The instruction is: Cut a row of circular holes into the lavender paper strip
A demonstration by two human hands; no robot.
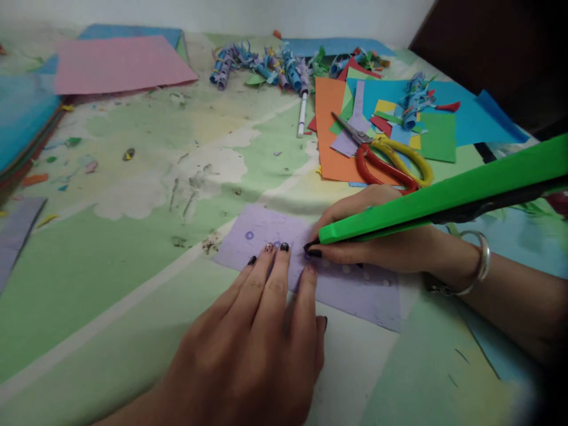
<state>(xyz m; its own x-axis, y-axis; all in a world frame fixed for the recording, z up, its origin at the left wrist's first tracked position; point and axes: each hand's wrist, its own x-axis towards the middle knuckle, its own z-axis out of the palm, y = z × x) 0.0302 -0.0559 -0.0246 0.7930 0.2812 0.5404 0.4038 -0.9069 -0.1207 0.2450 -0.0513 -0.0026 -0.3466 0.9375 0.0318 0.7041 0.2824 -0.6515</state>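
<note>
A small purple sheet of paper lies at a slant on the table. My left hand rests flat on its lower left part, fingers stretched out and pressing it down. In my right hand is a long green pen with a dark tip, pinched close to the point. The tip touches the paper or hovers just above it, right of my left fingertips. Small dark ring marks show on the sheet's left side, partly behind my fingers. Several pale dots run along the right side, below my right hand.
Scissors with red and yellow handles lie on orange paper beyond my right hand. Fringed paper rolls and a white pen sit farther back. Pink paper lies back left, blue sheets at left. Scraps dot the patterned tablecloth.
</note>
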